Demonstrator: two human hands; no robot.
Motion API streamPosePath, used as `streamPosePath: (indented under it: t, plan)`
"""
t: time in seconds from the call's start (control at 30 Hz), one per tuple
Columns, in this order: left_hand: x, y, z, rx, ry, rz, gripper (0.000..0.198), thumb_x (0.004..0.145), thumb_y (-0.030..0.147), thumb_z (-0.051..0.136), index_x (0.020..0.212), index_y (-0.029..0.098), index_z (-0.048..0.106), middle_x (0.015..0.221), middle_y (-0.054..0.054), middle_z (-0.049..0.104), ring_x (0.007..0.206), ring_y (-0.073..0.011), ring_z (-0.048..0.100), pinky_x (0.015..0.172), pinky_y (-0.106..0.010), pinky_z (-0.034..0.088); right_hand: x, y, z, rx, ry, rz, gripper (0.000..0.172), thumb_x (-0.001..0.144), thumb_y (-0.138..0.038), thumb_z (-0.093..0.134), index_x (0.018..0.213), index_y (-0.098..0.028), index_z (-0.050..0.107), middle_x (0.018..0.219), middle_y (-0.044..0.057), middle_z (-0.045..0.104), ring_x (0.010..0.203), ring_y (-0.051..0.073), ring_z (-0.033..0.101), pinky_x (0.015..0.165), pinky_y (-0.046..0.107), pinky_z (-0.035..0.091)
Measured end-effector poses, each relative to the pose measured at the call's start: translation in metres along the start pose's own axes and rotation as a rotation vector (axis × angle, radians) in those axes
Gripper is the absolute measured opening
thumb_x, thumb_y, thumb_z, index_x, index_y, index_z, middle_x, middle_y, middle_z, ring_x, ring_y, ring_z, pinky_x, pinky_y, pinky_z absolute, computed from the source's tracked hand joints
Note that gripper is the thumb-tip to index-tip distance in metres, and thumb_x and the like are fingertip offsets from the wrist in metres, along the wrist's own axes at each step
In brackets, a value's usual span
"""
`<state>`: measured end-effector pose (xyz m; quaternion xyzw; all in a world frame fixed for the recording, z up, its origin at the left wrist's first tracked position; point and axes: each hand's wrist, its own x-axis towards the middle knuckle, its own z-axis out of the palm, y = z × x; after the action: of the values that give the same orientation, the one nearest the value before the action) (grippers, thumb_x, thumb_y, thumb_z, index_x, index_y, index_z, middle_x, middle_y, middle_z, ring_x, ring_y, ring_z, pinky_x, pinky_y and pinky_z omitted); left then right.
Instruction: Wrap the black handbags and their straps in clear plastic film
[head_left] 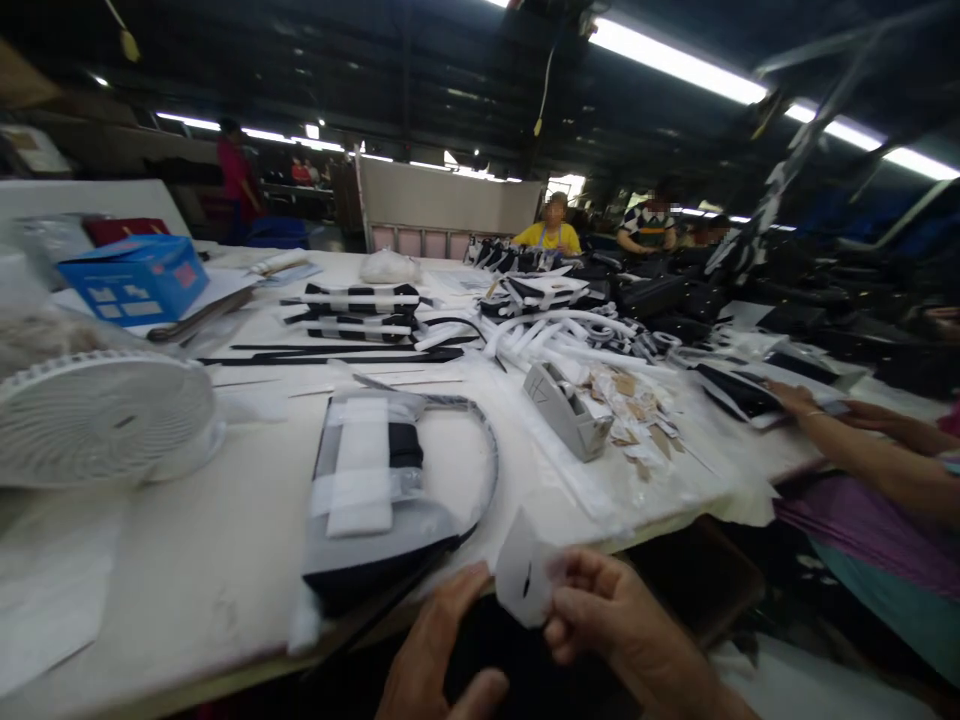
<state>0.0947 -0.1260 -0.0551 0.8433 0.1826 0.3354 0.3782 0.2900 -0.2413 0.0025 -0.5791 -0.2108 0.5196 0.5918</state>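
White and thin, a slip (pixel 516 575) with a dark slit sits pinched between the thumb and fingers of a worker's right hand (pixel 615 612), just off the near edge of a cluttered worktable (pixel 247 560). The left hand (pixel 429 640) is spread wide, thumb well apart from the fingers, its fingertips near the slip; whether it touches the dark shape between the two hands cannot be told. Just beyond lies a grey-and-black bag (pixel 367 555), bound with white foam (pixel 358 470), its strap (pixel 489 440) curving out to the right. A grey tape dispenser (pixel 566 410) stands beside a heap of paper scraps (pixel 630 395), while a white fan (pixel 105 420) and a blue box (pixel 135 283) occupy the left side. At right, a co-worker's hand (pixel 793 398) reaches a black item on the table.
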Motion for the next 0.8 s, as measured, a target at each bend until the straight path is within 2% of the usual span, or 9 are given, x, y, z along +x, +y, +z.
streamPosePath:
  t: [0.07, 0.1, 0.17, 0.23, 0.33, 0.4, 0.47, 0.63, 0.8]
  plan:
    - [0.008, 0.012, -0.009, -0.174, -0.051, -0.114, 0.056, 0.078, 0.038, 0.069, 0.130, 0.026, 0.052, 0.129, -0.009, 0.061, 0.118, -0.0262, 0.057, 0.099, -0.035, 0.048, -0.005, 0.015, 0.026, 0.033, -0.109, 0.102, 0.042, 0.064, -0.044, 0.083, 0.085, -0.014, 0.063, 0.067, 0.004, 0.068, 0.056, 0.014, 0.064, 0.053, 0.025, 0.051]
    - [0.010, 0.018, -0.015, -0.237, -0.075, -0.209, 0.039, 0.079, 0.036, 0.069, 0.115, 0.025, 0.061, 0.124, -0.009, 0.063, 0.116, -0.0260, 0.059, 0.098, -0.035, 0.048, -0.005, 0.023, 0.035, 0.026, -0.136, 0.126, 0.042, 0.064, -0.045, 0.083, 0.082, -0.013, 0.063, 0.065, 0.004, 0.067, 0.054, 0.014, 0.063, 0.051, 0.024, 0.050]
    - [0.011, 0.028, -0.026, -0.308, -0.060, -0.331, 0.016, 0.078, 0.036, 0.068, 0.086, 0.021, 0.066, 0.120, -0.010, 0.065, 0.113, -0.0269, 0.059, 0.098, -0.037, 0.047, -0.002, 0.039, 0.050, 0.001, -0.146, 0.147, 0.044, 0.063, -0.049, 0.082, 0.079, -0.013, 0.063, 0.060, 0.002, 0.064, 0.049, 0.013, 0.061, 0.046, 0.022, 0.047]
    - [0.003, 0.031, -0.036, -0.343, -0.011, -0.383, 0.020, 0.079, 0.037, 0.067, 0.071, 0.020, 0.062, 0.114, -0.011, 0.066, 0.114, -0.0281, 0.058, 0.099, -0.038, 0.044, 0.003, 0.054, 0.060, -0.021, -0.154, 0.161, 0.045, 0.063, -0.052, 0.081, 0.078, -0.013, 0.063, 0.057, 0.002, 0.063, 0.046, 0.012, 0.059, 0.042, 0.021, 0.045]
    - [-0.021, 0.021, -0.051, -0.431, 0.052, -0.486, 0.029, 0.081, 0.044, 0.064, 0.069, 0.018, 0.060, 0.086, -0.007, 0.069, 0.094, -0.0238, 0.063, 0.092, -0.035, 0.045, 0.012, 0.070, 0.071, -0.009, -0.181, 0.157, 0.048, 0.064, -0.055, 0.079, 0.080, -0.012, 0.065, 0.062, 0.003, 0.065, 0.046, 0.011, 0.057, 0.041, 0.020, 0.044]
    - [-0.039, 0.010, -0.059, -0.531, 0.127, -0.637, 0.036, 0.078, 0.051, 0.066, 0.069, 0.017, 0.058, 0.068, -0.003, 0.063, 0.069, -0.0166, 0.060, 0.073, -0.028, 0.048, 0.017, 0.078, 0.079, 0.024, -0.151, 0.168, 0.048, 0.064, -0.054, 0.080, 0.085, -0.012, 0.067, 0.069, 0.004, 0.067, 0.047, 0.009, 0.057, 0.041, 0.019, 0.043]
    - [-0.054, 0.000, -0.066, -0.608, 0.227, -0.777, 0.043, 0.073, 0.056, 0.070, 0.068, 0.016, 0.055, 0.059, 0.002, 0.056, 0.054, -0.0106, 0.048, 0.054, -0.021, 0.040, 0.021, 0.083, 0.092, 0.074, -0.117, 0.208, 0.049, 0.063, -0.050, 0.083, 0.092, -0.013, 0.069, 0.082, 0.007, 0.070, 0.052, 0.009, 0.058, 0.043, 0.018, 0.043]
    - [-0.073, -0.008, -0.080, -0.612, 0.404, -0.917, 0.047, 0.069, 0.059, 0.071, 0.069, 0.016, 0.053, 0.057, 0.005, 0.046, 0.050, -0.0072, 0.035, 0.046, -0.018, 0.028, 0.029, 0.085, 0.134, 0.270, -0.195, 0.301, 0.049, 0.063, -0.038, 0.086, 0.102, -0.016, 0.068, 0.111, 0.009, 0.067, 0.066, 0.010, 0.063, 0.054, 0.020, 0.049]
    - [-0.078, -0.003, -0.093, -0.540, 0.426, -0.920, 0.050, 0.070, 0.063, 0.068, 0.068, 0.016, 0.051, 0.058, 0.006, 0.043, 0.052, -0.0072, 0.032, 0.047, -0.019, 0.027, 0.033, 0.082, 0.156, 0.480, -0.272, 0.314, 0.035, 0.067, -0.032, 0.084, 0.095, -0.017, 0.068, 0.101, 0.004, 0.068, 0.073, 0.011, 0.064, 0.061, 0.021, 0.051]
